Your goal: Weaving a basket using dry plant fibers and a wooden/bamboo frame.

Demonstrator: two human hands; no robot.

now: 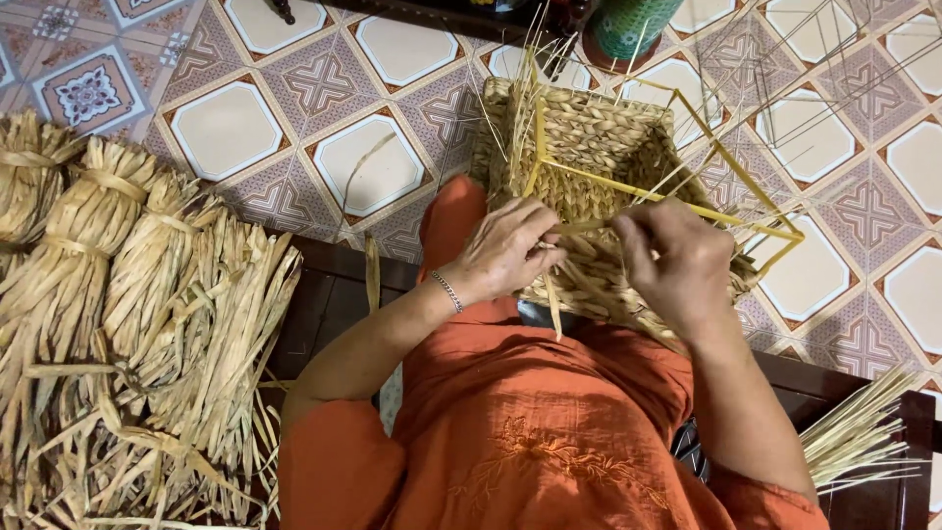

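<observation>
One half-woven basket (599,147) sits on the person's lap, with one yellow wire frame (687,196) set in it. Two hands work at it: the left hand (505,250) and the right hand (677,260), with one silver bracelet (447,291) on the left wrist. At least four tied bundles of dried straw (128,285) lie side by side to the left; the exact count is hard to tell where they overlap. One sheaf of thin pale stalks (859,432) lies at the lower right. One green round container (628,25) stands at the top edge
</observation>
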